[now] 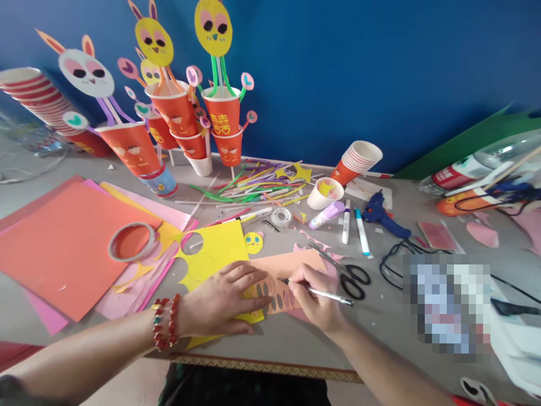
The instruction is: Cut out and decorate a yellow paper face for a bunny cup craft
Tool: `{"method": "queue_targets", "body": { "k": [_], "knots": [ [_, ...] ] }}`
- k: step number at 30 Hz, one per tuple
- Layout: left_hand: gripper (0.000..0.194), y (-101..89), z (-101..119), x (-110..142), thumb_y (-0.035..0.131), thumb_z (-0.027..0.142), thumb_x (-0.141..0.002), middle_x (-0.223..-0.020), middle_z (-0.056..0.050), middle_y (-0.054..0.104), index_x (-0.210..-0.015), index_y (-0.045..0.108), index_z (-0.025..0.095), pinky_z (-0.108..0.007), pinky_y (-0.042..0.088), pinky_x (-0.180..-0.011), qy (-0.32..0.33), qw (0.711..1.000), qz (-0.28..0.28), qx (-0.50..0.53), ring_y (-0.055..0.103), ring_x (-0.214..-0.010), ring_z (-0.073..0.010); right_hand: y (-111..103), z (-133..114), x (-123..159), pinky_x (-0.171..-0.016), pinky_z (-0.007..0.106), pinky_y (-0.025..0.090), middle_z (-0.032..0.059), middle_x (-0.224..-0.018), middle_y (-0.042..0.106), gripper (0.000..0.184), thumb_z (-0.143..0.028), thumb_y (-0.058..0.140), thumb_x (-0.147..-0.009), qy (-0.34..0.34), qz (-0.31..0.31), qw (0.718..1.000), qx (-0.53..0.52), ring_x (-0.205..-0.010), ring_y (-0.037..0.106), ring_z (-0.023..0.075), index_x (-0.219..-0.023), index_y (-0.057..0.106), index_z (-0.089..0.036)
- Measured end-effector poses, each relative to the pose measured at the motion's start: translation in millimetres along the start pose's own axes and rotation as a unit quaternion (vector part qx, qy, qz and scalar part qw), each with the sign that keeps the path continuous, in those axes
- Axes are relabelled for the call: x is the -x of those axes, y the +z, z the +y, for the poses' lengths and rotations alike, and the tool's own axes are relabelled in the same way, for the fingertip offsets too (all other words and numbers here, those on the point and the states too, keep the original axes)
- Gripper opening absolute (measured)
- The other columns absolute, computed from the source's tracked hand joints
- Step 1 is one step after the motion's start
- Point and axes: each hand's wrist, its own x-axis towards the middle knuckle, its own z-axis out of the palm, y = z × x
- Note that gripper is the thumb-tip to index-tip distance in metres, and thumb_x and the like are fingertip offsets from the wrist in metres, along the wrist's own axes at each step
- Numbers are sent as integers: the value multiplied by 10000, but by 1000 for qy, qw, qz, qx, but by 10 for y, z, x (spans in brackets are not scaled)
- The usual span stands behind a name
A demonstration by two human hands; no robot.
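My right hand [315,293] is closed around a pen [332,295], its tip touching a sheet of orange paper [302,261]. Small oval outlines and oval holes run across that sheet. Flat, with fingers spread, my left hand [228,299] rests on the orange paper's left side and on a yellow sheet [224,237] with a round hole and a drawn circle. Just above the papers lies a small yellow face cutout [253,242]. Black-handled scissors [355,281] lie to the right of the orange sheet, their blades over its upper edge.
Red paper cups with face figures [226,110] stand at the back left. Coloured sheets [71,242] carry a tape roll [132,241] at left. Pipe cleaners [253,183], markers [362,232] and a white cup [324,194] lie behind. A blue glue gun [384,214] trails a cord at right.
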Motion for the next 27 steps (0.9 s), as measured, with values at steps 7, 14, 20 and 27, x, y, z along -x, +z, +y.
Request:
{"method": "queue_targets", "body": {
  "k": [7,14,20,27],
  "knots": [
    [490,-8,-1,0,500,562,-945,-1462,-119,461,-1355,546,298,-517,360,-1095,5,1000,13,-3,446,-1297,-324,0,-7,3,-500,222,342,-65,-573,521,218,-112,502,-895,-4,-9,1000,10,-480,447,90,-714,464,-227],
    [493,5,0,8,507,564,-942,-1472,-114,452,-1361,543,306,-521,355,-1101,2,1000,12,0,437,-1307,-325,-6,2,6,-506,233,346,-58,-568,548,218,-94,492,-872,-6,-27,1000,-8,-483,465,99,-704,460,-229],
    [502,-9,2,3,520,559,-937,-1475,-107,451,-1372,535,308,-505,350,-1109,5,1000,15,-1,441,-1306,-319,-11,-15,-6,-492,240,323,-59,-548,501,219,-86,477,-834,-5,-25,1000,-15,-472,432,99,-670,444,-228],
    [508,-1,-3,7,532,554,-932,-1469,-106,459,-1377,531,309,-513,358,-1101,9,1000,24,-1,450,-1296,-323,-23,-32,-2,-480,247,293,-63,-520,457,229,-104,479,-819,1,-31,999,-28,-463,396,99,-634,420,-226]
  ]
}}
